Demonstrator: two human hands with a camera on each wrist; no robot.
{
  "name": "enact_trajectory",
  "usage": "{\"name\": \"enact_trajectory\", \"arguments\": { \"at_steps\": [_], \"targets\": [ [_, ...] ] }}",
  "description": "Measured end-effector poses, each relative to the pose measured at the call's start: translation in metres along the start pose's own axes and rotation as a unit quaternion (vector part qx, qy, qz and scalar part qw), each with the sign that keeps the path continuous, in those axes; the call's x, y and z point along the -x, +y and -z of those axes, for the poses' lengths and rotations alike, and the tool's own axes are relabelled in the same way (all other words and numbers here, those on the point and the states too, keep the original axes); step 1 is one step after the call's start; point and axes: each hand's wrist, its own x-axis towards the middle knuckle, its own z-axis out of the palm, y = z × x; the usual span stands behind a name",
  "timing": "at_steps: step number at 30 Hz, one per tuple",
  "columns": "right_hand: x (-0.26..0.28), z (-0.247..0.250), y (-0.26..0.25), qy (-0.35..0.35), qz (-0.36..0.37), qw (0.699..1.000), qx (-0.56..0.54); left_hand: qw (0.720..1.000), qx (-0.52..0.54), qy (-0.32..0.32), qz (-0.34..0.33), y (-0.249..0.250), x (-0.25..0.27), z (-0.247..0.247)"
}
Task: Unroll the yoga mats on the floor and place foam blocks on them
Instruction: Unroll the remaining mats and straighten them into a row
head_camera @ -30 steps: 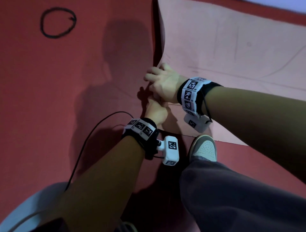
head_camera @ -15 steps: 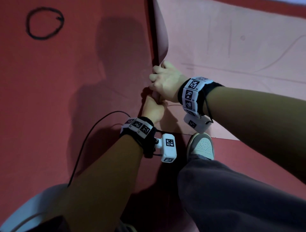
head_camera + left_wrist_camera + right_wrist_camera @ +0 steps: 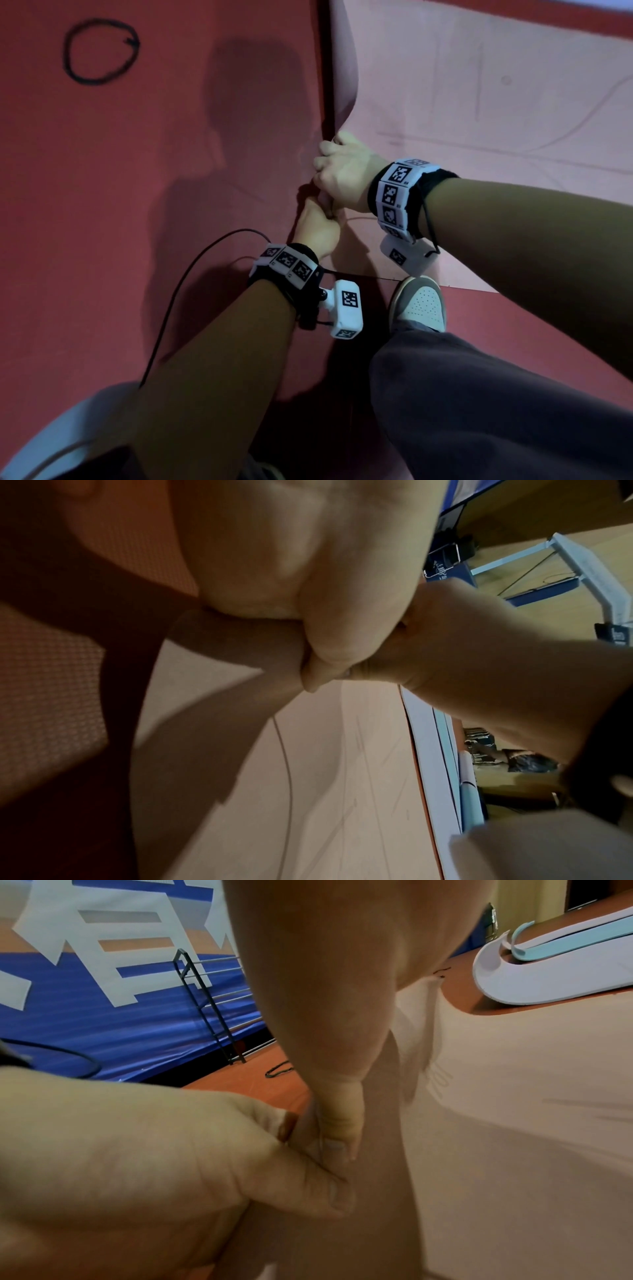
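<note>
A pink yoga mat [image 3: 479,102] lies unrolled on the red floor [image 3: 137,205], with its left edge curled upward. My right hand [image 3: 342,171] grips that raised edge from above, its thumb [image 3: 339,1123] pressed on the mat [image 3: 514,1150]. Directly below it, my left hand [image 3: 315,229] pinches the same edge, and the two hands touch. In the left wrist view the mat edge [image 3: 222,647] runs into my left palm [image 3: 274,547]. No foam block is in view.
A black ring [image 3: 101,51] lies on the floor at far left, and a black cable [image 3: 191,274] trails from my left wrist. My shoe [image 3: 419,305] stands at the mat's near edge. White and light-blue mats [image 3: 548,961] lie beyond, with a metal rack [image 3: 209,1007] against a blue banner.
Both hands keep hold of the mat's left edge and have drifted slightly right along it. The curled edge stays lifted.
</note>
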Motion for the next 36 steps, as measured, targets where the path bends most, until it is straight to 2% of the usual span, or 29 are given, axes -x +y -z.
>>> {"name": "enact_trajectory", "arguments": {
  "at_steps": [3,6,8,12,15,19,21,24,26,27,28,30,31,32,34,35,36],
  "targets": [
    [-0.003,0.008,-0.003,0.050,0.014,0.996,-0.077,0.999,0.010,0.038,0.035,-0.004,-0.001,0.009],
    [-0.008,0.020,-0.013,0.079,0.021,0.979,-0.187,0.993,0.000,0.093,0.070,-0.011,-0.004,0.026],
    [-0.009,0.027,-0.018,0.096,0.001,0.968,-0.231,0.990,-0.027,0.121,0.060,-0.011,-0.003,0.038],
    [-0.012,0.023,-0.011,0.113,-0.062,0.950,-0.285,0.980,-0.121,0.158,-0.010,0.001,-0.009,0.056],
    [-0.009,0.018,-0.005,0.092,-0.101,0.948,-0.287,0.984,-0.072,0.153,-0.058,0.008,-0.017,0.062],
    [-0.007,0.010,0.005,0.109,-0.153,0.936,-0.299,0.983,-0.039,0.171,-0.048,0.020,-0.019,0.067],
    [-0.007,0.008,0.013,0.095,-0.163,0.936,-0.299,0.983,-0.046,0.174,-0.035,0.023,-0.021,0.068],
    [-0.042,-0.044,0.018,0.077,-0.140,0.941,-0.299,0.981,-0.075,0.178,-0.023,0.018,-0.029,0.071],
    [-0.074,-0.099,0.027,0.081,-0.157,0.948,-0.263,0.980,-0.088,0.179,-0.011,0.015,-0.037,0.071],
    [-0.081,-0.102,0.031,0.068,-0.150,0.952,-0.256,0.979,-0.096,0.178,-0.009,0.015,-0.041,0.070],
    [-0.079,-0.089,0.031,0.049,-0.143,0.952,-0.265,0.979,-0.107,0.174,-0.010,0.017,-0.044,0.069],
    [-0.074,-0.035,0.040,0.100,-0.115,0.957,-0.249,0.976,-0.132,0.172,-0.008,0.024,-0.056,0.067],
    [-0.067,-0.018,0.041,0.136,-0.105,0.949,-0.265,0.976,-0.143,0.161,-0.008,0.026,-0.058,0.066],
    [-0.072,-0.021,0.044,0.166,-0.085,0.945,-0.270,0.976,-0.152,0.154,-0.011,0.028,-0.061,0.064],
    [-0.089,-0.033,0.059,0.146,-0.069,0.952,-0.259,0.971,-0.167,0.169,-0.032,0.033,-0.070,0.056],
    [-0.100,-0.042,0.066,0.108,-0.064,0.954,-0.273,0.965,-0.182,0.183,-0.035,0.039,-0.075,0.052],
    [-0.108,-0.049,0.067,0.104,-0.063,0.952,-0.281,0.961,-0.208,0.181,-0.023,0.046,-0.075,0.051]
  ]
}}
